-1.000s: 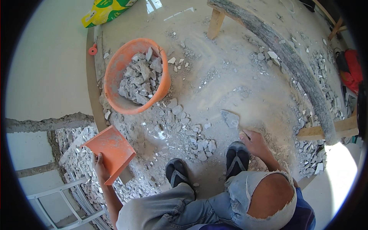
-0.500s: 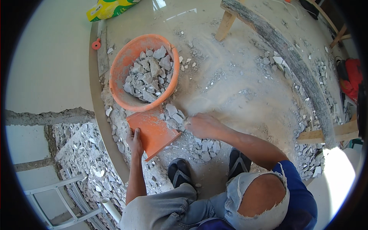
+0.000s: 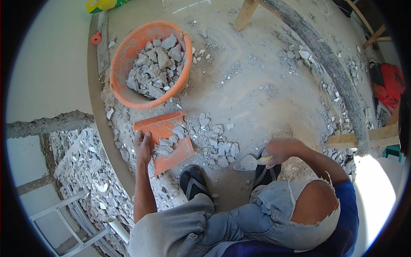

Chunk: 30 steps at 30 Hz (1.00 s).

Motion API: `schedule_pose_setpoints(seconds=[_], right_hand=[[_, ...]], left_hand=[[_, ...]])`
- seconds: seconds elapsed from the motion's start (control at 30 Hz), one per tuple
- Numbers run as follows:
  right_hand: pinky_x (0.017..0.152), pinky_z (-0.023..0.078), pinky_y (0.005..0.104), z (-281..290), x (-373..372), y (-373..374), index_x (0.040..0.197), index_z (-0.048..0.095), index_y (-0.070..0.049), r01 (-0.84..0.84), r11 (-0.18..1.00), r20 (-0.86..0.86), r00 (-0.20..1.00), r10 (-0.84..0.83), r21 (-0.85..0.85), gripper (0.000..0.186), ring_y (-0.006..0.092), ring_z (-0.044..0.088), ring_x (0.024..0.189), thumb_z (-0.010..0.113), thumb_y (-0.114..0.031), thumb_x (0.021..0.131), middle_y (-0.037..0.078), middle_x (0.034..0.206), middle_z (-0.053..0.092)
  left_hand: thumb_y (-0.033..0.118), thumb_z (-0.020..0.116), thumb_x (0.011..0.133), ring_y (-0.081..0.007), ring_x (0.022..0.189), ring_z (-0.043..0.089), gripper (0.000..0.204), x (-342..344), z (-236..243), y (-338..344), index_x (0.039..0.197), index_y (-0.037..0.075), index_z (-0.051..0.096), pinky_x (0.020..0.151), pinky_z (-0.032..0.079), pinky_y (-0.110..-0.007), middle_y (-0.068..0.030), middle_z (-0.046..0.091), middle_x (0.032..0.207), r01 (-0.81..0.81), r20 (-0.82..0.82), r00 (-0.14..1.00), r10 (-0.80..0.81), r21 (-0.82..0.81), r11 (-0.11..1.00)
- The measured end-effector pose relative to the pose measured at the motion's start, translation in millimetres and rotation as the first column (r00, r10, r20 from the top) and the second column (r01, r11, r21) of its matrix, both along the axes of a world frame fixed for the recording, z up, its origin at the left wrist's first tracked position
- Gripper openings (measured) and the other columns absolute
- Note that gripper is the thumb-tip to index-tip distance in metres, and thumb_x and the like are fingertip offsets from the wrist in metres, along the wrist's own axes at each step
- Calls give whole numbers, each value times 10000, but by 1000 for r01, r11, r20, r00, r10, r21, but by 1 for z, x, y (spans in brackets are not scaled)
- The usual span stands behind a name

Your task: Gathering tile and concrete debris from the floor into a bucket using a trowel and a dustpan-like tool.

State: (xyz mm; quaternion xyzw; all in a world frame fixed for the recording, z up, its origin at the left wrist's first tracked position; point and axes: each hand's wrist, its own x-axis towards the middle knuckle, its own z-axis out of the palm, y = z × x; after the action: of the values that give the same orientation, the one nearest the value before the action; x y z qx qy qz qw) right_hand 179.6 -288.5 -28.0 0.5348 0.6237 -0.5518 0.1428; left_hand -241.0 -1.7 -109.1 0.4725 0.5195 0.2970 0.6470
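Note:
My left hand [image 3: 142, 147] is closed on the left edge of an orange dustpan [image 3: 168, 163], the thumb on top. A few grey rubble chunks [image 3: 162, 149] lie on the dustpan, which rests on the dusty floor. In my right hand [image 3: 280, 150] is a small trowel [image 3: 247, 163] with a light handle, its dusty blade pointing left above my right foot. Between the two tools, loose concrete pieces [image 3: 222, 147] are scattered. Beyond the dustpan stands an orange tub [image 3: 183, 81], partly filled with broken rubble [image 3: 157, 64].
A curved grey slab [image 3: 325, 60] on wooden supports [image 3: 246, 15] arcs along the right. Left of a raised floor edge [image 3: 113, 165] lie more rubble, a white pipe [image 3: 117, 228] and a metal ladder [image 3: 64, 210]. My sandalled feet [image 3: 195, 182] are close to the dustpan.
My right hand has drawn the trowel back to the right, away from the dustpan. Rubble now sits further onto the dustpan. The whole view has shifted slightly.

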Motion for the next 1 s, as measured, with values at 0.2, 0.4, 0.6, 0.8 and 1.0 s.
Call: schedule_pose_setpoints(seconds=[0.2, 0.4, 0.6, 0.8, 1.0], right_hand=[[587, 549, 424, 6, -38, 120, 748, 682, 73, 48, 998, -1, 999, -48, 26, 446, 282, 685, 616, 757, -362, 812, 157, 670, 680], [774, 561, 480, 12, -65, 152, 864, 718, 35, -131, 960, 59, 991, 120, 246, 428, 375, 706, 858, 733, -393, 853, 227, 901, 709], [929, 480, 489, 39, -21, 43, 1282, 587, 18, 358, 879, 35, 921, -388, 315, 541, 422, 627, 1041, 677, -345, 891, 265, 1043, 666], [1007, 460, 473, -13, -80, -44, 1290, 531, 127, 801, 507, -90, 558, -825, 317, 566, 463, 594, 1137, 644, -288, 922, 339, 1167, 618], [969, 476, 489, -20, -137, 47, 1295, 539, 73, 685, 651, -250, 727, -639, 327, 509, 457, 601, 1110, 619, -292, 949, 315, 1201, 598]], left_hand=[[98, 587, 1013, -30, 736, 498, 44, -7, -11, 16, 1020, 55, 587, 640, 433, -211, 47, 589, 855, 167, -123, 981, -152, 127, 978], [77, 578, 1008, -38, 777, 474, 58, 6, 3, 4, 963, 43, 587, 716, 428, -216, 41, 569, 880, -7, 2, 1000, 7, 106, 994], [81, 582, 1008, -42, 829, 512, 99, -60, -14, 8, 1063, 11, 627, 730, 438, -217, 28, 613, 923, 41, -189, 982, 1, 215, 976], [84, 589, 1003, -57, 801, 467, 83, -13, -17, -36, 1013, 3, 607, 709, 416, -222, 24, 567, 864, -37, -209, 972, 105, 304, 952], [82, 602, 996, -66, 814, 483, 96, 7, -8, -63, 1032, -6, 614, 732, 430, -229, 1, 590, 878, -49, -264, 954, 143, 331, 942]])
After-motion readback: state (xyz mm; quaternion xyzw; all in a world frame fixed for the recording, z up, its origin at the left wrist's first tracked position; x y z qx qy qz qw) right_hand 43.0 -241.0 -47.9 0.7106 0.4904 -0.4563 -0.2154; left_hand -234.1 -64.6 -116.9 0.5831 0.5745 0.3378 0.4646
